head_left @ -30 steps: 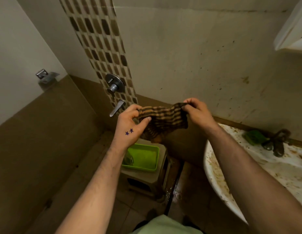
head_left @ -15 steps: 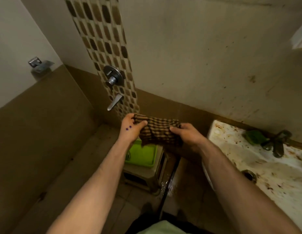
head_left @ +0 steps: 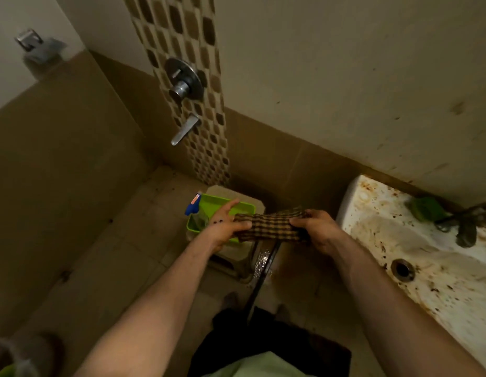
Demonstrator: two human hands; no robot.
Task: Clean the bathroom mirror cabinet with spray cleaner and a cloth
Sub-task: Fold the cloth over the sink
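Beside the stained sink (head_left: pixel 372 202) and over the green tray (head_left: pixel 244 206), the cloth (head_left: pixel 269 227) had dropped from chest height, folded narrow, left hand (head_left: pixel 222 227) and right hand (head_left: pixel 318 229) gripping its ends near the spray bottle (head_left: pixel 194 206), so wiping looked paused.

Upper walls (head_left: pixel 318 63) are painted cream and spotted; brown tiling (head_left: pixel 59 159) is laid below. A mosaic tile strip (head_left: pixel 182 36) is run down the back wall, with a shower mixer valve (head_left: pixel 184 80) and lever (head_left: pixel 185 129) mounted on it. Beige floor tiles (head_left: pixel 133 240) are dimly lit. A stained white washbasin (head_left: pixel 372 213) is fixed at right, and a plastic stool (head_left: pixel 236 193) is set near it.
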